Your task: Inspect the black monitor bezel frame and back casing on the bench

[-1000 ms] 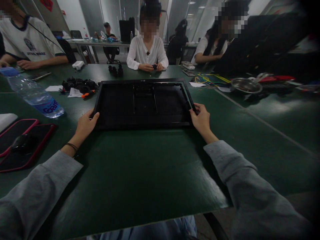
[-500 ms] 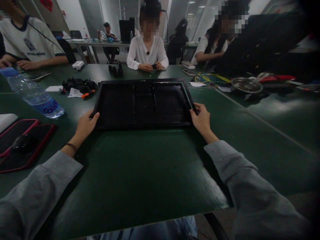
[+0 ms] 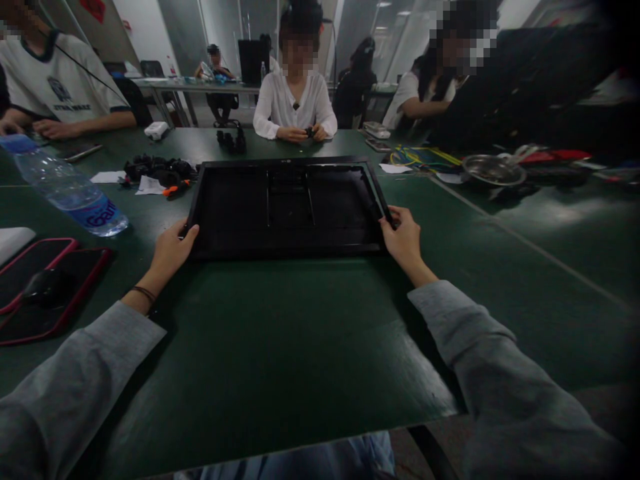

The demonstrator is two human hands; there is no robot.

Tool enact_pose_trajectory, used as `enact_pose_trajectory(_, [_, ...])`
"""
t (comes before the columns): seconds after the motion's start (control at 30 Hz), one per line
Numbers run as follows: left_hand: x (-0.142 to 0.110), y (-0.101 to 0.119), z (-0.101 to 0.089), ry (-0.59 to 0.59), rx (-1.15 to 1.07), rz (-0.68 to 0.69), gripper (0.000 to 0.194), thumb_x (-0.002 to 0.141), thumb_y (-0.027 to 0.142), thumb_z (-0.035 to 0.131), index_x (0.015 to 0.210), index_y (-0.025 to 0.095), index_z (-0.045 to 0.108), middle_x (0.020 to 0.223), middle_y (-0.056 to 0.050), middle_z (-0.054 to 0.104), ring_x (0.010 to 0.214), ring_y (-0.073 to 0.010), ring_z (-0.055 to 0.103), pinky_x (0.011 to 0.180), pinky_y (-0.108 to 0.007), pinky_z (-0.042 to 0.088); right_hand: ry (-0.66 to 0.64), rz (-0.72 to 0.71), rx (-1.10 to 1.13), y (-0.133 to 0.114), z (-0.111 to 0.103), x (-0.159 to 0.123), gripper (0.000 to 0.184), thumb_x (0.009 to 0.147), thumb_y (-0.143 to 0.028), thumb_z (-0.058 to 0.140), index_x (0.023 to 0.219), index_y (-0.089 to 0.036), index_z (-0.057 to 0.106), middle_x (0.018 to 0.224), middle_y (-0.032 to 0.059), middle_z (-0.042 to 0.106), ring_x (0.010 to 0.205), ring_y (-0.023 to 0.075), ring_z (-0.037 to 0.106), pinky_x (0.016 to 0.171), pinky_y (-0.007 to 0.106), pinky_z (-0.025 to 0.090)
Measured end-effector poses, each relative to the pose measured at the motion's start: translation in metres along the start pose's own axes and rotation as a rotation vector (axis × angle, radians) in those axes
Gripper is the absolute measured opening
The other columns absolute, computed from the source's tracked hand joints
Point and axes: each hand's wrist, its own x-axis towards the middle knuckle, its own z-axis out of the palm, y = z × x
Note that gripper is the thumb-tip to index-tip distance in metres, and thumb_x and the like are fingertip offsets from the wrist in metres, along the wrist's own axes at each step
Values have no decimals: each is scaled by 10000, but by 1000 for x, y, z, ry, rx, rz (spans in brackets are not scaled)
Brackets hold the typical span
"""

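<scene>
A wide black panel with a raised rim, which looks like a monitor shell point(image 3: 230, 207), lies on the green table in front of me. Two thin upright strips and a recess show at its middle, and a small light mark sits on its far edge. My left hand point(image 3: 173, 250) is closed on its left edge, thumb on top. At the opposite end my right hand point(image 3: 401, 239) grips the right edge the same way. The fingers under the rim are partly hidden on both sides.
To the left are a tilted water bottle point(image 3: 75, 190), red-edged phone-like slabs point(image 3: 75, 293) and a black mouse-like object point(image 3: 47, 287). Beyond the shell lie black parts point(image 3: 160, 170). Cables point(image 3: 425, 157) and a metal bowl point(image 3: 494, 170) stand right. Several people sit around; one opposite holds a small black part point(image 3: 310, 132).
My hands and the monitor shell stay where they were. The person opposite has shifted the small black part slightly between their fingers.
</scene>
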Motion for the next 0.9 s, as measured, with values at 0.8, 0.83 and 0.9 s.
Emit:
enact_pose_trajectory(0.8, [2,-4,1,2,46,32,559,923,487,483,1353,174,656,1212,-120,724,1075,-295,679,972,-449,515,0,5,2,-2,0,0,362,814,-254,624,1166,-169,643,982,109,723,910,247,680,918,462,541])
enact_pose_trajectory(0.83, [2,-4,1,3,40,34,557,923,485,483,1352,173,656,1218,-120,722,1088,-295,676,980,-448,511,1,2,3,-1,0,0,365,814,-254,623,1169,-171,643,983,108,724,907,247,680,912,461,543])
enact_pose_trajectory(0.9, [1,-3,0,0,32,29,549,922,482,485,1343,175,659,1216,-117,723,1092,-290,676,986,-444,510,5,-10,9,1,0,0,371,814,-248,621,1175,-166,643,990,110,724,907,247,681,909,459,544])
